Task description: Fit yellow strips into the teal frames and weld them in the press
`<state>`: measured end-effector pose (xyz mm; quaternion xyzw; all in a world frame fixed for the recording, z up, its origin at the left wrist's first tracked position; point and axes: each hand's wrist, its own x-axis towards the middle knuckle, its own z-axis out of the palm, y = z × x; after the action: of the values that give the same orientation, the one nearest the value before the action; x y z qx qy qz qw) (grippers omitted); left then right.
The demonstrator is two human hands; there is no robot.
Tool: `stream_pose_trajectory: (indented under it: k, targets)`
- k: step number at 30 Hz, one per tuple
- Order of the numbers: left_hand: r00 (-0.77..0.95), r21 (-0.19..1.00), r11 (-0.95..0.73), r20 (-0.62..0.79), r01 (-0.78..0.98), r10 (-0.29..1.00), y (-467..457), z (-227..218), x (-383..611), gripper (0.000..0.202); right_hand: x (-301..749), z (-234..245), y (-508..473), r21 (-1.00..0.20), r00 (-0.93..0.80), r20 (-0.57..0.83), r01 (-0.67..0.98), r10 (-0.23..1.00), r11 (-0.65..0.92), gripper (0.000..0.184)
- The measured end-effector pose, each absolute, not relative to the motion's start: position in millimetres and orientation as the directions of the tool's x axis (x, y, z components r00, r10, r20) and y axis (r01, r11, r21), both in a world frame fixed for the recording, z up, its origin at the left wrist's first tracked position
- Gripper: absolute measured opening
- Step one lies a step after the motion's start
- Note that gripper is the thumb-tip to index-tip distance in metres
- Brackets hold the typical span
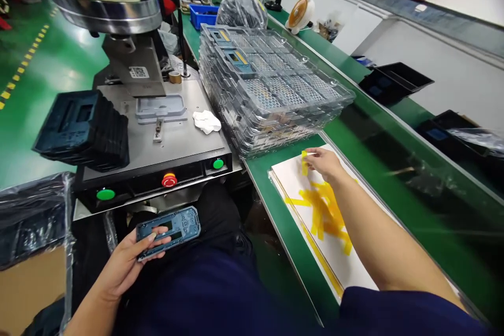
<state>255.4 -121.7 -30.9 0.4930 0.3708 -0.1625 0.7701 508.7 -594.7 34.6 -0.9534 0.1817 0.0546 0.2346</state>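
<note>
- Casing [185, 226] was over the lap [220, 205], in front of the press [137, 63], slotted face up and a bit tilted.
- Left hand [128, 252] had it by the left end, thumb on top and fingers curled around, so yeah, pinching it.
- Grey jig [160, 107] sat right under the press head, with a red button [169, 180] on the front panel below.
- White cloth [207, 122] lay crumpled just beside the jig.
- Clear trays [252, 115] were piled up past that, with two blue parts [239, 61] in the top one.
- Board [289, 176], a white one, lay on the green bench nearest the person, with yellow tape [328, 215] bits overlapping all over its middle.
- Right hand [325, 161] was pinching a short yellow strip [304, 165] at the board's far end; couldn't tell if the strip's lower end was touching.
- Black bins [397, 81] were way off to the right.
</note>
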Motion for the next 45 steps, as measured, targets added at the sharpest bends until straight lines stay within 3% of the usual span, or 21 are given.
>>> stream_pose_trajectory:
  k: [3, 5, 8, 12, 16, 20, 23, 26, 30, 37, 45]
  targets:
    - [0.681, 0.65, 0.462, -0.721, 0.603, 0.125, -126.1, -29.1, 257.5, 0.045, 497.3, 36.6, -558.6, -0.8, 0.949, -0.283, -0.312, -0.135, -0.512, 0.036]
    - [0.69, 0.653, 0.47, -0.714, 0.594, 0.119, -129.1, -28.4, 259.3, 0.044, 486.5, 38.3, -531.4, -0.917, 0.95, -0.312, -0.3, 0.003, -0.265, 0.044]
    - [0.707, 0.659, 0.484, -0.699, 0.575, 0.112, -132.1, -29.2, 261.0, 0.041, 469.9, 38.3, -488.2, -0.94, 0.933, -0.324, -0.3, 0.155, -0.159, 0.049]
    - [0.705, 0.647, 0.529, -0.698, 0.549, 0.122, -135.1, -30.1, 260.4, 0.037, 448.1, 29.8, -430.5, -0.944, 0.892, -0.328, -0.306, 0.311, -0.12, 0.04]
    - [0.712, 0.631, 0.584, -0.691, 0.51, 0.124, -136.5, -27.7, 259.9, 0.029, 421.7, 18.3, -381.8, -0.972, 0.823, -0.219, -0.231, 0.524, -0.044, 0.027]
    - [0.719, 0.608, 0.628, -0.686, 0.486, 0.109, -132.6, -25.1, 260.0, 0.03, 396.2, 17.7, -351.7, -0.995, 0.65, 0.06, 0.097, 0.758, -0.005, 0.007]
    - [0.735, 0.596, 0.654, -0.672, 0.466, 0.088, -130.0, -22.6, 258.3, 0.032, 383.5, 22.3, -342.2, -0.896, 0.412, 0.268, 0.44, 0.871, 0.068, 0.007]
    - [0.754, 0.595, 0.664, -0.653, 0.454, 0.069, -129.8, -20.6, 256.6, 0.031, 377.3, 23.7, -339.4, -0.769, 0.192, 0.365, 0.614, 0.911, 0.179, 0.017]
    - [0.78, 0.588, 0.664, -0.626, 0.462, 0.011, -131.6, -19.4, 256.4, 0.034, 376.4, 20.0, -338.6, -0.689, 0.04, 0.352, 0.687, 0.935, 0.23, 0.021]
    - [0.816, 0.62, 0.595, -0.568, 0.512, -0.109, -133.7, -14.9, 255.8, 0.044, 377.1, 15.7, -336.8, -0.645, -0.012, 0.369, 0.717, 0.929, 0.265, 0.022]
    - [0.822, 0.641, 0.598, -0.567, 0.481, -0.053, -129.3, -13.6, 251.6, 0.051, 379.3, 9.3, -329.9, -0.505, -0.018, 0.442, 0.821, 0.897, 0.266, 0.017]
